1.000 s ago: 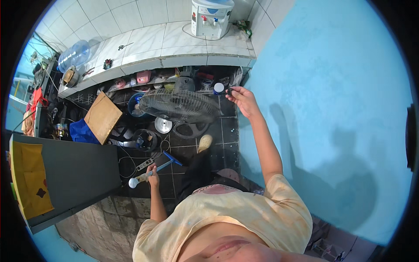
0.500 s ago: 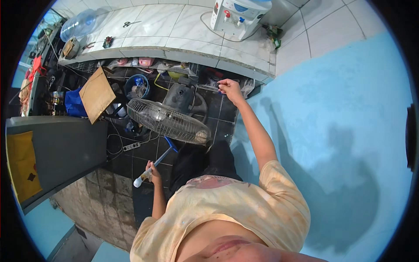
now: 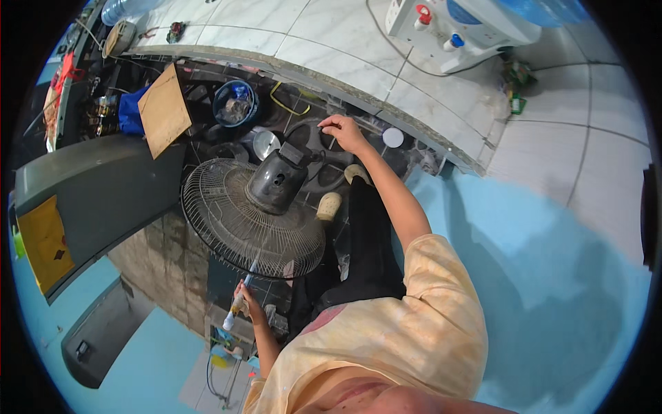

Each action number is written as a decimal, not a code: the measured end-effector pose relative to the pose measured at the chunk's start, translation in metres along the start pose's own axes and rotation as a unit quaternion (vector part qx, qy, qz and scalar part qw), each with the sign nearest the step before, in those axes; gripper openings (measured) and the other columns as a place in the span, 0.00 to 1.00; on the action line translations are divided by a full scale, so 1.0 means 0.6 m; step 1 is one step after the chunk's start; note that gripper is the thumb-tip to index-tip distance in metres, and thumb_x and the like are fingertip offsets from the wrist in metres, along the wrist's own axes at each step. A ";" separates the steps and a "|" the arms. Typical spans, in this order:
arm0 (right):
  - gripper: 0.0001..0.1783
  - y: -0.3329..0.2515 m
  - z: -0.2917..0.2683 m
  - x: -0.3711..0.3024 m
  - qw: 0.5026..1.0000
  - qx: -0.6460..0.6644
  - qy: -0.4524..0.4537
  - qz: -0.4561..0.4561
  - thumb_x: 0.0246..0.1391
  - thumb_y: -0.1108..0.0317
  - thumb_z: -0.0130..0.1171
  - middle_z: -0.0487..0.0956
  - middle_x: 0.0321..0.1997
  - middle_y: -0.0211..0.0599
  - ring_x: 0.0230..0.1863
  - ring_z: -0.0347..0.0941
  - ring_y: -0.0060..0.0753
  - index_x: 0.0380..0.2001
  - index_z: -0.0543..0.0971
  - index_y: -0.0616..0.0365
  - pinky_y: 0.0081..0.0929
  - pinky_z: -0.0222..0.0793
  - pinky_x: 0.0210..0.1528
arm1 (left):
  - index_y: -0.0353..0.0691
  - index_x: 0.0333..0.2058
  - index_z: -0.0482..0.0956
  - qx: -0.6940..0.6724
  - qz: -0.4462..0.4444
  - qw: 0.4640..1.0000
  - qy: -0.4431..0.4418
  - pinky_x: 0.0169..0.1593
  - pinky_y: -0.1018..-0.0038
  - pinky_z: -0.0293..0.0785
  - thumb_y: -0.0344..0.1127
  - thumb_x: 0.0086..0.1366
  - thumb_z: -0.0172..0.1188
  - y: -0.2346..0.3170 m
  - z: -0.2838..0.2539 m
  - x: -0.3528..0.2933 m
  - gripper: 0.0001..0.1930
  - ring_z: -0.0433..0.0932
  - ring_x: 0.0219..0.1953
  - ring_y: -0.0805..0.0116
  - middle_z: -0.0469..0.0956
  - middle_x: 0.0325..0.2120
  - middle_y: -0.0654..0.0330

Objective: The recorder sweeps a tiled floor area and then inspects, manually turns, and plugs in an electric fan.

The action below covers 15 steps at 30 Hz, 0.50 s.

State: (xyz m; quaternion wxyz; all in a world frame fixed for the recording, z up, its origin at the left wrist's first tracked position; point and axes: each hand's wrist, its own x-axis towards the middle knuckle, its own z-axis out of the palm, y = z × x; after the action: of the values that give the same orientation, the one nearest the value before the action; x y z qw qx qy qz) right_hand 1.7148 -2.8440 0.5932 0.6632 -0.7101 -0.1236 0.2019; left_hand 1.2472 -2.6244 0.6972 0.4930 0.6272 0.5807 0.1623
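A black standing fan (image 3: 279,181) with a dusty wire cage (image 3: 217,224) is tipped in front of me, its motor housing facing up. My left hand (image 3: 249,303), at the cage's near edge, is wrapped round the light-coloured handle (image 3: 229,321) of a squeegee-like tool. The cage hides the tool's far end, a blue crosspiece in the earlier picture. Above the fan's round base (image 3: 321,172), my right hand (image 3: 347,132) is stretched out with its fingers curled together. Whatever sits between those fingertips, if anything, cannot be made out.
A tiled counter (image 3: 255,24) runs along the far side, bearing a water dispenser (image 3: 462,31). Beneath it stand a blue bucket (image 3: 236,103) and a round white lid (image 3: 393,137). Left are a cardboard sheet (image 3: 165,110) and a grey cabinet-like box (image 3: 103,176). A blue wall (image 3: 538,276) rises right.
The view has swung and moved nearer the counter. The fan's cage now lies lower, with the motor housing plainly on top. The tool's blue crosspiece has gone behind the cage.
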 end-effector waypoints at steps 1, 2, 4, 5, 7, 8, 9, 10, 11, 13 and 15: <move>0.06 0.007 0.001 0.007 0.999 0.017 -0.036 0.015 0.39 0.76 0.51 0.71 0.24 0.32 0.27 0.66 0.21 0.25 0.74 0.61 0.17 0.61 0.30 | 0.39 0.38 0.64 -0.017 -0.034 0.999 0.005 0.40 0.81 0.62 0.39 0.57 0.46 -0.004 0.008 -0.008 0.13 0.66 0.35 0.75 0.67 0.33 0.61; 0.06 0.011 0.006 0.012 0.996 0.036 -0.074 0.028 0.40 0.77 0.51 0.70 0.24 0.29 0.26 0.65 0.18 0.26 0.74 0.61 0.16 0.61 0.31 | 0.39 0.38 0.64 -0.008 -0.035 0.999 0.015 0.40 0.81 0.62 0.39 0.57 0.46 -0.016 0.009 -0.013 0.13 0.66 0.35 0.75 0.67 0.33 0.61; 0.06 0.023 0.014 0.019 0.994 0.068 -0.084 0.021 0.40 0.77 0.51 0.69 0.24 0.28 0.26 0.65 0.18 0.26 0.74 0.61 0.16 0.61 0.30 | 0.37 0.41 0.61 -0.133 -0.041 0.990 0.007 0.37 0.84 0.62 0.39 0.56 0.48 -0.031 0.018 -0.019 0.17 0.66 0.33 0.78 0.67 0.34 0.63; 0.06 0.029 0.017 0.021 0.992 0.081 -0.098 0.026 0.40 0.77 0.51 0.68 0.24 0.28 0.26 0.65 0.17 0.26 0.74 0.61 0.16 0.60 0.31 | 0.37 0.43 0.59 -0.102 -0.069 0.992 -0.025 0.42 0.80 0.61 0.42 0.56 0.47 -0.028 0.016 -0.022 0.20 0.66 0.38 0.72 0.66 0.36 0.61; 0.06 0.043 0.017 0.025 0.988 0.093 -0.117 0.037 0.40 0.77 0.52 0.69 0.25 0.27 0.26 0.65 0.17 0.25 0.74 0.61 0.15 0.60 0.31 | 0.37 0.44 0.59 -0.088 -0.074 0.993 -0.022 0.44 0.78 0.61 0.43 0.56 0.46 -0.023 0.032 -0.023 0.21 0.65 0.40 0.70 0.65 0.37 0.59; 0.06 0.048 0.016 0.028 0.987 0.096 -0.122 0.043 0.40 0.77 0.52 0.69 0.25 0.27 0.26 0.65 0.17 0.25 0.74 0.61 0.15 0.60 0.31 | 0.37 0.45 0.58 -0.080 -0.079 0.993 -0.024 0.45 0.76 0.60 0.45 0.56 0.45 -0.014 0.042 -0.028 0.22 0.65 0.42 0.68 0.65 0.39 0.58; 0.06 0.053 0.015 0.033 0.985 0.101 -0.131 0.041 0.40 0.77 0.52 0.69 0.25 0.27 0.27 0.65 0.17 0.25 0.74 0.61 0.15 0.60 0.31 | 0.37 0.49 0.54 -0.041 -0.098 0.992 -0.064 0.52 0.70 0.51 0.46 0.57 0.41 -0.002 0.047 -0.029 0.25 0.58 0.49 0.64 0.58 0.47 0.55; 0.06 0.059 0.018 0.035 0.984 0.106 -0.139 0.039 0.39 0.77 0.52 0.70 0.25 0.27 0.27 0.65 0.17 0.25 0.74 0.61 0.15 0.60 0.31 | 0.37 0.49 0.54 -0.037 -0.101 0.993 -0.058 0.52 0.70 0.51 0.46 0.57 0.41 0.001 0.050 -0.028 0.25 0.58 0.49 0.64 0.58 0.47 0.55; 0.06 0.067 0.022 0.039 0.982 0.115 -0.139 0.051 0.39 0.77 0.52 0.71 0.25 0.27 0.27 0.65 0.16 0.25 0.74 0.61 0.14 0.60 0.31 | 0.37 0.48 0.54 -0.022 -0.090 0.994 -0.052 0.52 0.70 0.51 0.46 0.57 0.41 0.003 0.054 -0.027 0.24 0.57 0.50 0.64 0.58 0.47 0.55; 0.06 0.083 0.024 0.045 0.975 0.144 -0.153 0.071 0.40 0.77 0.52 0.72 0.25 0.27 0.27 0.66 0.16 0.25 0.74 0.61 0.14 0.61 0.31 | 0.38 0.48 0.55 0.008 -0.071 0.996 -0.060 0.52 0.70 0.52 0.47 0.57 0.41 0.021 0.071 -0.030 0.24 0.57 0.50 0.63 0.58 0.47 0.55; 0.06 0.101 0.030 0.050 0.966 0.182 -0.162 0.084 0.39 0.76 0.53 0.74 0.23 0.29 0.26 0.66 0.16 0.26 0.75 0.61 0.14 0.62 0.31 | 0.39 0.49 0.54 -0.003 -0.096 0.994 -0.057 0.51 0.70 0.52 0.47 0.57 0.42 0.018 0.071 -0.025 0.25 0.57 0.49 0.63 0.58 0.47 0.55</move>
State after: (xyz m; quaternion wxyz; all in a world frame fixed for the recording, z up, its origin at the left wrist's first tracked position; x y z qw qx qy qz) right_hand 1.7277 -2.8204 0.5289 0.7328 -0.5432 -0.1309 0.3882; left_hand 1.2825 -2.6545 0.6917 0.5404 0.5754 0.6086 0.0805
